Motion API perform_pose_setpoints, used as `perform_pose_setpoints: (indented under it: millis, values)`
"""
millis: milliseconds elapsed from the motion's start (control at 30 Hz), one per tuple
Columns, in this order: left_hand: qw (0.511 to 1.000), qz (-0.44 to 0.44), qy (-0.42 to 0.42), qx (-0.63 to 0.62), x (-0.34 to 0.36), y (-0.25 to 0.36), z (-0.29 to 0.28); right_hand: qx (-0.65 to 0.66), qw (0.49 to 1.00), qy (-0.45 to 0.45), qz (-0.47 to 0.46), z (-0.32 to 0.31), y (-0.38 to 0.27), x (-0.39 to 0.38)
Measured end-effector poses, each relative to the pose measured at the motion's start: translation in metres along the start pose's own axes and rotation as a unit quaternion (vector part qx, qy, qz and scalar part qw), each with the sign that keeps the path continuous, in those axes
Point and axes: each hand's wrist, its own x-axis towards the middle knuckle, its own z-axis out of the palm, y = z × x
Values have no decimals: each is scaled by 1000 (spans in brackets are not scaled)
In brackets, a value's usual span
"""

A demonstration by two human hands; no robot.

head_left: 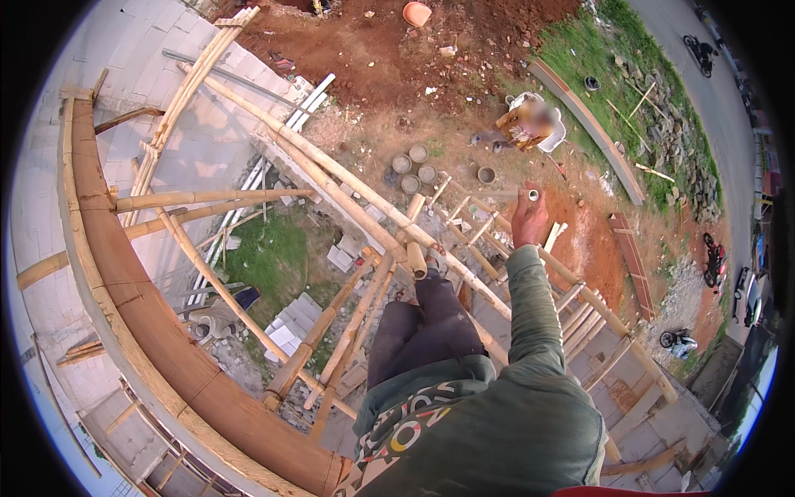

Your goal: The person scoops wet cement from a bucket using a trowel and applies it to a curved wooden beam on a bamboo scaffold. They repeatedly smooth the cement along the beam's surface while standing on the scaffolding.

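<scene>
My right hand (530,223) is stretched out ahead over the bamboo scaffold, its fingers closed. From the top of the fist shows the pale, ring-like round end (532,195) of a rod or handle; its kind cannot be made out. A faint greyish streak runs left from the fist. My left hand is out of the picture. Below, my legs in dark trousers (431,319) stand among the bamboo poles (356,195), with one foot (436,260) beside the cut end of a thick bamboo pole (416,262).
A long curved brown beam (120,269) runs down the left. On the ground far below are several buckets (411,185), pale blocks (294,325) and a person (527,124) bending at a white wheelbarrow (556,137). Motorcycles and a road (671,41) lie right.
</scene>
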Motion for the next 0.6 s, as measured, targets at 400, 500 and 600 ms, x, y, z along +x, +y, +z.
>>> perform_pose_setpoints:
  millis: [400,500,600]
  values:
    - [966,241,86,-46,184,166,-146,243,948,139,-153,-104,-206,80]
    - [897,409,158,-60,227,313,-209,308,927,137,-166,-132,-260,79]
    - [872,455,117,136,202,449,-241,332,918,126,-177,-139,-296,75]
